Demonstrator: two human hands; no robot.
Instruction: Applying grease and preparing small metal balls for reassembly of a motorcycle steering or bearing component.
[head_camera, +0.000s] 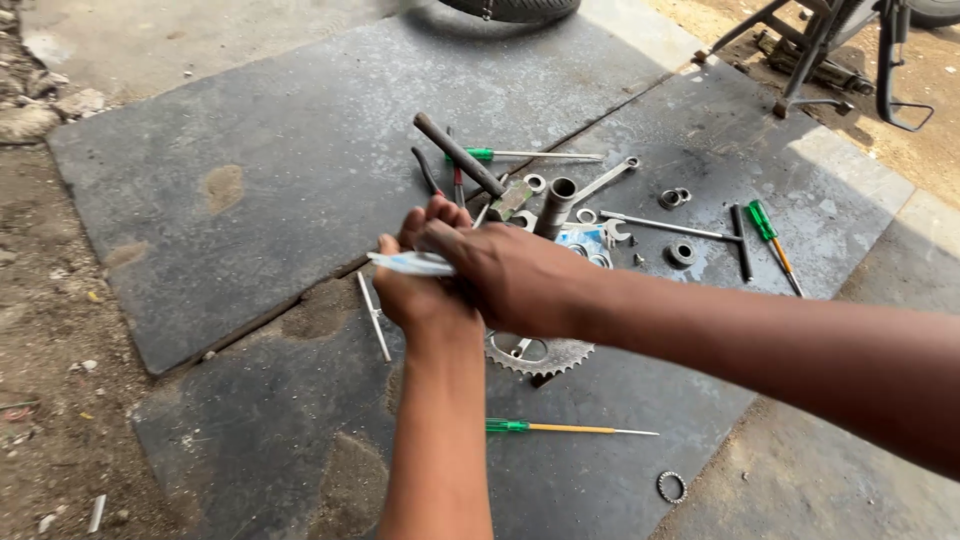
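Observation:
My left hand (418, 298) and my right hand (515, 272) are pressed together above a dark rubber mat (250, 170). Both close on a small white and blue packet (410, 264), whose flat end sticks out to the left. My right hand lies over the fingers of my left. Just below the hands, a toothed steel sprocket (545, 354) lies on the mat, partly hidden by my right wrist. Behind the hands are a hammer (468, 162) and a short metal tube (556, 204).
Tools are scattered on the mat: green-handled screwdrivers (522, 155) (568, 428) (772, 232), a spanner (606, 178), a T-handled wrench (680, 228), a thin rod (374, 316), nuts (675, 197) and a bearing ring (671, 487). A tyre (510, 8) and a metal stand (808, 55) are at the top.

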